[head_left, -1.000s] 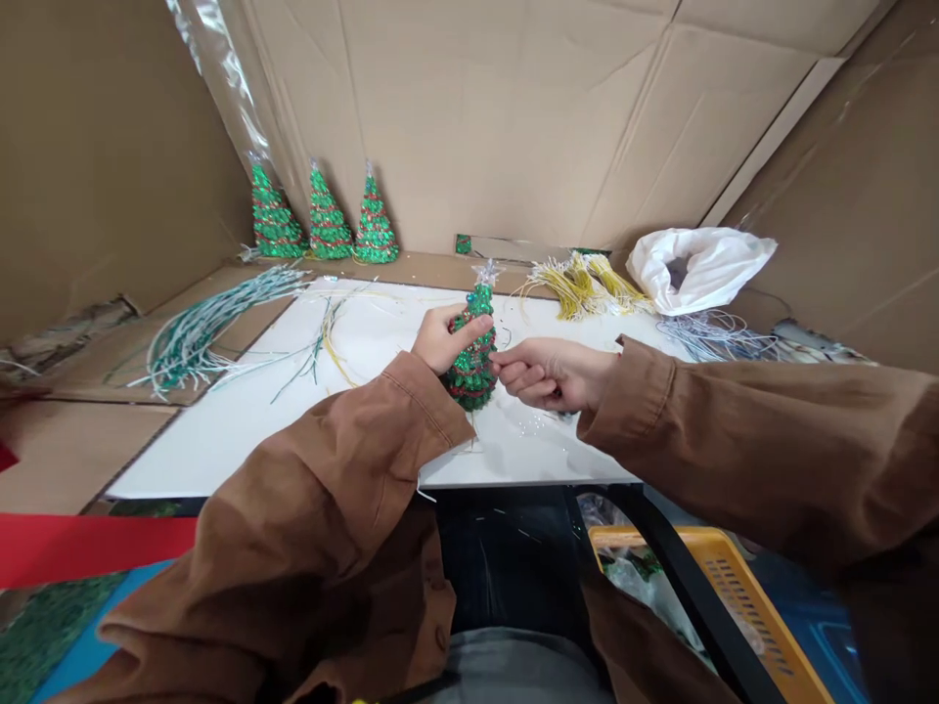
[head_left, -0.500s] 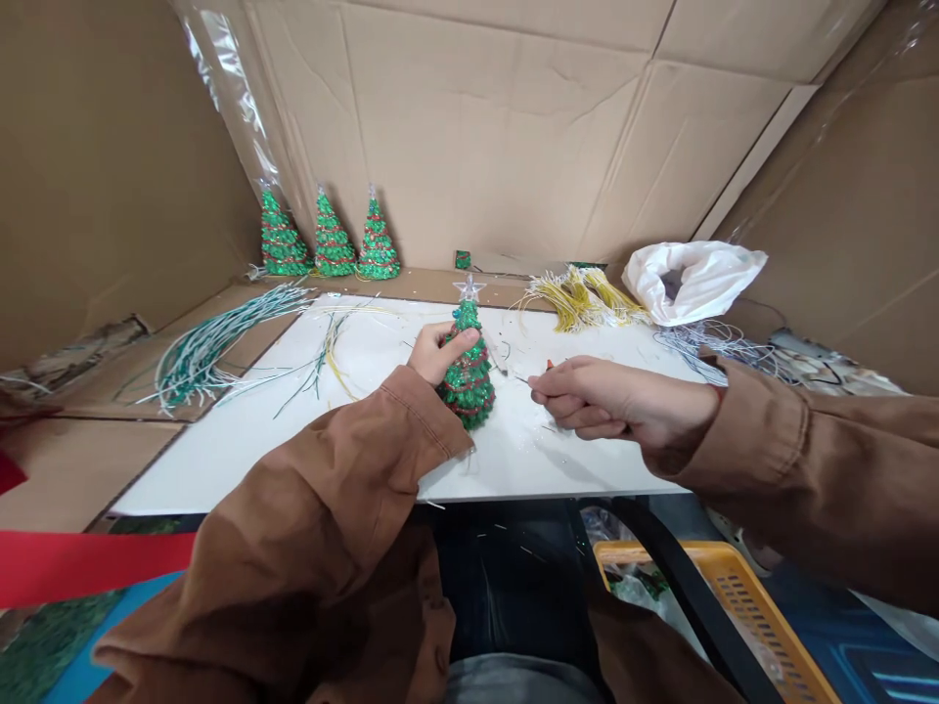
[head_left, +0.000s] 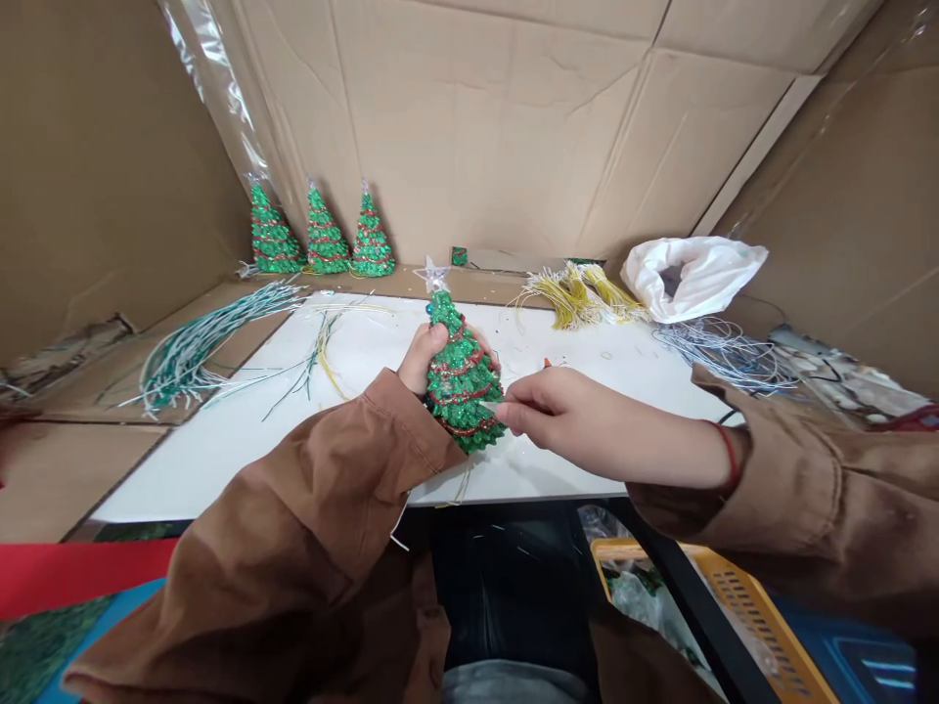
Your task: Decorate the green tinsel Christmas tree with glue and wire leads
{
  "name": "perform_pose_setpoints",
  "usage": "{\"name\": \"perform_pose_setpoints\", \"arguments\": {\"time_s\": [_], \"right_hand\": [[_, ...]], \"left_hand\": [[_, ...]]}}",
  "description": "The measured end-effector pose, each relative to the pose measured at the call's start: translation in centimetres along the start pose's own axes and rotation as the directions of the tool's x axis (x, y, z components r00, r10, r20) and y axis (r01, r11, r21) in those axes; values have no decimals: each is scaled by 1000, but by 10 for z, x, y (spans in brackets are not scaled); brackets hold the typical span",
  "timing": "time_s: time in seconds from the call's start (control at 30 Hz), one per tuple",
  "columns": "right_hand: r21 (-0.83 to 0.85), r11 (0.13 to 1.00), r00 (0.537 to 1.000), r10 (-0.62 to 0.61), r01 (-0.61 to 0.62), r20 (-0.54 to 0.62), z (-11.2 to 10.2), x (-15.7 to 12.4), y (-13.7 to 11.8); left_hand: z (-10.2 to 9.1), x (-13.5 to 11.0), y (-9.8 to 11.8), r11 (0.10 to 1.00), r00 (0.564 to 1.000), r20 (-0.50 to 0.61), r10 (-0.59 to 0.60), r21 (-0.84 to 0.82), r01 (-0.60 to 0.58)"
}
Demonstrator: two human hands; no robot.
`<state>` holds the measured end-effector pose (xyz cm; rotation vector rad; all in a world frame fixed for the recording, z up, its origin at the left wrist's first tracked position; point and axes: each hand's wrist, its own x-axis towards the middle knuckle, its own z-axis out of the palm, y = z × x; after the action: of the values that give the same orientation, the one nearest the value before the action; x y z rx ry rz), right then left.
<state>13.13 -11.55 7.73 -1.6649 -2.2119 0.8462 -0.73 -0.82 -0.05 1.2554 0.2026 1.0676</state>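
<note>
A small green glitter tree (head_left: 459, 376) with red bands and a clear star on top is gripped from behind by my left hand (head_left: 424, 354), just above the white board (head_left: 242, 420). It leans a little to the left. My right hand (head_left: 547, 411) is closed in a pinch, its fingertips pressed against the tree's lower right side; what it pinches is too small to name. Thin wires hang from under the tree.
Three finished green trees (head_left: 323, 235) stand at the back left. A green-white wire bundle (head_left: 198, 342) lies left, yellow wires (head_left: 579, 291) and a white plastic bag (head_left: 696, 274) at the back right, grey wires (head_left: 723, 347) beside them. A yellow crate (head_left: 740, 606) sits below the table.
My right hand, which had pulled away to the right, has come back to the tree's lower side. My left hand has tilted the tree and brought it nearer to me.
</note>
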Motion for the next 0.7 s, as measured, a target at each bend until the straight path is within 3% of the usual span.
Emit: {"name": "perform_pose_setpoints", "arguments": {"time_s": [0.17,0.3,0.5,0.7], "right_hand": [[-141,989,996,-44,32,-84,0,8,-4],[-349,935,991,-103,67,-85,2,12,-4],[-629,777,990,-113,36,-82,5,15,-3],[-704,709,993,-107,41,-49,10,20,-12]], "left_hand": [[-3,3,0,1000,1000,26,-9,-2,9],[-10,5,-2,996,997,71,13,92,-19],[-8,6,2,963,998,-39,39,267,-27],[-6,6,2,912,988,-137,68,409,-6]]}}
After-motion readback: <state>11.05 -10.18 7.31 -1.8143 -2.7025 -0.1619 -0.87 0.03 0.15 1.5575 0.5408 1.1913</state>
